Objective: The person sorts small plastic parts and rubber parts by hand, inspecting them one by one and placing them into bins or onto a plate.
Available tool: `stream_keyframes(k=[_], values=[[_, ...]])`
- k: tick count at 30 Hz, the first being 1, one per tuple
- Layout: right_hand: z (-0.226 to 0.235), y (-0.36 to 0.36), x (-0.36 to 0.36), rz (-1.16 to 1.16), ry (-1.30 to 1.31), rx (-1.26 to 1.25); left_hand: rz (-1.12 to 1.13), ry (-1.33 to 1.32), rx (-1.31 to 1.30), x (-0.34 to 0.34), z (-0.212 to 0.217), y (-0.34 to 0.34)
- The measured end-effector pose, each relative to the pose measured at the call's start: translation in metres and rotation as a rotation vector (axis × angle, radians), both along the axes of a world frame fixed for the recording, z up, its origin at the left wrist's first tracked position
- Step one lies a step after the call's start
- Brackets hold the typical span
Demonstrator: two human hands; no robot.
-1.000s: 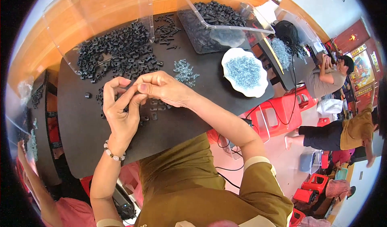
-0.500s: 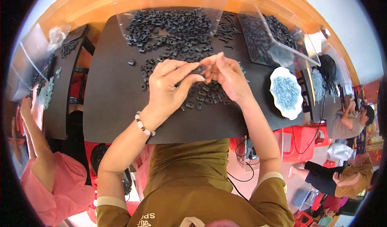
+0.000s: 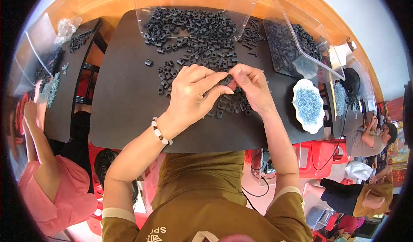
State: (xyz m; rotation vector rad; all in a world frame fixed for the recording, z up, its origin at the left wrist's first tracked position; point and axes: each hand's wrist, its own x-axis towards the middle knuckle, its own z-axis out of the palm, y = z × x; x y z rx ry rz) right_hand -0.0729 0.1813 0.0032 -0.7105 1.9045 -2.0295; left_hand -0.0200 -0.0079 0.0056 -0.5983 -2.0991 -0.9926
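Observation:
My left hand (image 3: 192, 93) pinches a small black plastic part (image 3: 227, 79) between thumb and fingers, above the middle of the dark table. From the other side my right hand (image 3: 253, 87) closes its thumb and fingertips at the same part. Whether a smaller piece sits in the right fingertips cannot be made out. Beneath and beyond both hands lie many loose black plastic parts (image 3: 211, 50), partly covered by the hands. To the right of my right hand, a white scalloped dish (image 3: 318, 124) holds a heap of tiny pale blue translucent pieces.
A clear plastic bin (image 3: 137, 10) of black parts lies at the table's far side, spilling toward me. Another clear bin (image 3: 297, 48) with black pieces stands far right. Small black pins (image 3: 253, 38) lie between them. At left, a person in pink (image 3: 60, 186) works at another table (image 3: 62, 113).
The whole view has shifted slightly, so the table things appear further right. My right fingers, partly spread before, have closed in on the black part; my left hand keeps its pinch.

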Motion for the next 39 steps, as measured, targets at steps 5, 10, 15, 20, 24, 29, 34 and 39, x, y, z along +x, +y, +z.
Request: stream_keyframes(k=[5,10,15,20,24,29,34,39], values=[[0.008,-0.001,0.002,-0.029,0.061,0.125,-0.003,0.001,0.025,0.000,-0.001,0.001],[0.028,0.008,0.000,-0.506,0.614,0.211,0.019,-0.032,0.210,-0.004,-0.002,0.001],[0.077,0.060,-0.038,-1.258,1.042,0.340,0.040,-0.112,0.356,-0.002,0.007,-0.002],[0.069,0.088,-0.060,-1.269,1.190,0.730,0.074,-0.171,0.430,-0.007,0.006,-0.003],[0.061,0.054,-0.030,-0.866,1.150,0.641,0.040,-0.230,0.531,-0.009,0.003,-0.007],[0.042,0.036,-0.020,-0.181,0.800,0.849,0.044,-0.311,0.487,-0.009,-0.002,-0.009],[0.036,0.028,-0.020,-0.018,0.768,0.945,0.024,-0.375,0.423,-0.007,0.001,-0.005],[0.029,0.022,-0.022,-0.013,0.746,0.868,0.000,-0.484,0.312,-0.005,0.002,-0.005]])
